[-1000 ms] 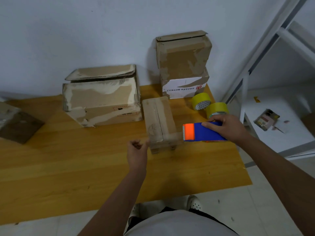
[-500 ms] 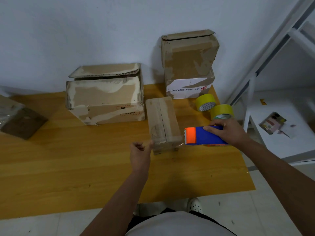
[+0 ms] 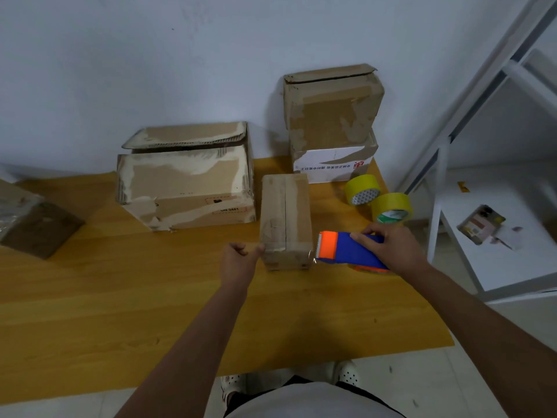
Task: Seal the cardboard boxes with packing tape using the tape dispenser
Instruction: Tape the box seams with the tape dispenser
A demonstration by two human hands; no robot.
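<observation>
My left hand [image 3: 238, 260]: fingers curled, thumb against the near left corner of the small box [image 3: 285, 220]; whether it pinches a tape end I cannot tell.
My right hand [image 3: 388, 247]: wrapped around the blue and orange tape dispenser [image 3: 346, 248], its toothed end just beside the box's near right corner.
Small box: mid-table [image 3: 120, 297], flaps closed, a glossy strip across the near end; sealing looks under way.
Yellow tape rolls [image 3: 378, 199]: spare, beyond the dispenser.
Big box [image 3: 187, 188], stacked boxes [image 3: 333, 125]: by the wall, top flaps lifted, apparently unsealed; most of the job looks ahead.
</observation>
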